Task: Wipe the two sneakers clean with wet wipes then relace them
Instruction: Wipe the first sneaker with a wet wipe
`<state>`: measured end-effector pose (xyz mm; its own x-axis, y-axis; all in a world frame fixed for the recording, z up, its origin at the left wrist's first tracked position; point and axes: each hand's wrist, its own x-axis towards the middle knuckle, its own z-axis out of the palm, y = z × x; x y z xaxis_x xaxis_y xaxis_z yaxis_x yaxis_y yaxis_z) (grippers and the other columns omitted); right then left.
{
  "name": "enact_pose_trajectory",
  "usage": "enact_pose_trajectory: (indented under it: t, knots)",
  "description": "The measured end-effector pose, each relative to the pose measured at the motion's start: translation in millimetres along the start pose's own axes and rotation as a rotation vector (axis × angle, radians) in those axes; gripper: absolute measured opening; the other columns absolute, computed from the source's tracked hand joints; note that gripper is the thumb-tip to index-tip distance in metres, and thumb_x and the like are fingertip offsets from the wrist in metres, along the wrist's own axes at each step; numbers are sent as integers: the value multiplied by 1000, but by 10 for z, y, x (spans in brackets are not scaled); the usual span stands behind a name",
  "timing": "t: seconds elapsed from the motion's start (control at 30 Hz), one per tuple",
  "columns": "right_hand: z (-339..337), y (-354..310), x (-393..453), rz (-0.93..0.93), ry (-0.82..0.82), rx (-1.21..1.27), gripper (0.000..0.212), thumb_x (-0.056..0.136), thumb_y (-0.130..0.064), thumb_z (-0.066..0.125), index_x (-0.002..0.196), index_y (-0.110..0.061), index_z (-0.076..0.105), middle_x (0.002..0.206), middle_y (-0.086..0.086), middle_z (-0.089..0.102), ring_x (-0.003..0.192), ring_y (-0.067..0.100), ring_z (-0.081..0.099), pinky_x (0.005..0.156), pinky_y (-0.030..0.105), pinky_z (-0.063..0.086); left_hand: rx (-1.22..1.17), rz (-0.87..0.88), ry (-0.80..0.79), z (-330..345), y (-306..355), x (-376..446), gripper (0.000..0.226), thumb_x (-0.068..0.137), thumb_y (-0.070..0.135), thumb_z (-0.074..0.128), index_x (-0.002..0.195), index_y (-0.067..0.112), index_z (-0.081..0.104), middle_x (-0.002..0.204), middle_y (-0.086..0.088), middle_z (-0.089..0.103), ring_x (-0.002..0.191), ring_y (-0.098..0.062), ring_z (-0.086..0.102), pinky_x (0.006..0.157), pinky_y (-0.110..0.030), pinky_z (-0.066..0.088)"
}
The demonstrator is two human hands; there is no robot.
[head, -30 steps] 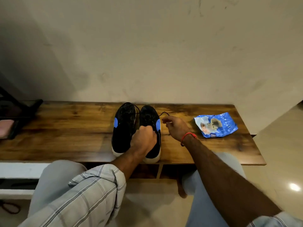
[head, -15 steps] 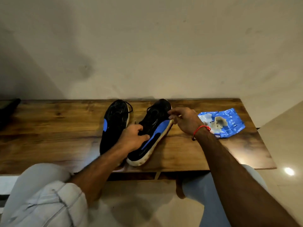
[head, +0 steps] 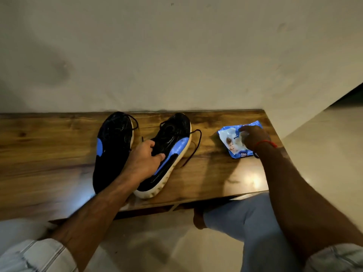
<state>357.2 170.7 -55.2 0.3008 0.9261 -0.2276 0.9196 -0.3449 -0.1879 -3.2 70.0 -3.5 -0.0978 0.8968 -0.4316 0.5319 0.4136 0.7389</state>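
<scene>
Nearest the viewer, at six o'clock, are the person's knees in pale trousers, with rolled shirt cuffs at the bottom corners. Both forearms reach up from there onto a brown wooden bench (head: 49, 154) set against a plain wall (head: 176, 55).

The left hand (head: 144, 160), just below the centre of the view, grips the right sneaker (head: 169, 152) at its collar: the fingers curl into the shoe's opening and the thumb lies along its outer side. This sneaker is black with a blue side panel and a white, dirt-marked sole. It is tipped onto its side, its long axis running from about seven o'clock to one o'clock, one end at the bench's near edge and the other pointing away toward the wall. A loose black lace (head: 193, 146) trails from it onto the wood at its right.

Just beside it, toward nine o'clock, the left sneaker (head: 112, 146) rests on the bench, black with a blue patch, its long axis running near to far, almost twelve o'clock.

At three o'clock, well apart from the shoes, the right hand (head: 253, 137), with a red thread at the wrist, rests on a blue wet wipes pack (head: 230, 142). Its fingers curl down on the pack's top; whether they pinch anything cannot be told. The pack shows a child's picture and partial white lettering, seemingly "mee", too blurred to confirm.
</scene>
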Motion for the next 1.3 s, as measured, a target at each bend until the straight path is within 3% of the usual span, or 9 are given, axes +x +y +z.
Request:
enact_pose_trajectory:
  t: [0.13,0.27,0.4,0.6,0.73,0.83,0.97,1.1,1.3]
  knots:
    - [37,-81,-18,4,-11,-82,23,89,-31,68,110,-25,73,123,10,65,117,36,57,98,43,48,-34,-31,-11,-37,-40,82,57,96,29,70,147,17,49,139,-5,61,121,-23,61,105,-43,50]
    - [-15,-108,-36,27,32,29,16,87,-20,70,98,-11,75,107,13,71,108,34,62,93,39,49,-68,-37,-28,-26,-26,99,57,96,25,70,147,15,48,140,-7,61,121,-24,62,106,-45,50]
    - [-189,4,-76,93,-1,161,4,83,-20,72,81,-16,73,83,4,69,93,25,66,73,26,41,-93,-54,-44,-23,-20,99,61,97,23,69,151,14,44,144,-10,57,125,-26,59,109,-47,47]
    - [-297,30,-242,43,-70,515,6,83,-5,74,86,-9,69,76,2,62,62,10,52,45,7,37,-128,-55,-48,-16,0,72,59,97,20,68,151,12,44,142,-11,59,123,-27,61,107,-46,48]
    - [-387,-31,-236,87,-61,972,20,93,-11,66,74,-17,63,68,0,63,65,13,57,56,20,46,-153,-47,-52,-24,16,53,53,98,22,66,147,11,49,133,-10,65,114,-25,65,104,-46,51]
    - [-457,-109,-266,45,-84,1278,20,97,-10,58,78,-8,63,63,-1,68,62,13,65,62,27,54,-164,-59,-53,-45,13,40,48,100,27,64,144,12,52,127,-8,68,110,-22,67,101,-44,53]
    - [-483,-338,-371,-152,-279,1235,24,97,-14,57,100,9,62,65,7,63,65,22,62,72,36,52,-223,-90,-71,-109,39,3,27,102,34,60,122,18,66,111,-1,71,102,-16,65,87,-33,52]
    - [-585,-667,-590,-208,-274,1171,17,96,-8,58,94,6,66,66,9,65,65,23,63,61,31,51,-374,-124,-133,-180,59,-35,20,102,31,60,94,15,68,90,-5,70,76,-14,63,78,-33,49]
    - [-710,-1184,-1033,-169,-253,1433,10,97,-8,58,89,-7,62,77,8,62,66,14,62,60,28,58,-703,-131,-223,-252,99,-61,28,104,24,56,121,4,66,113,-12,76,111,-32,70,101,-45,54]
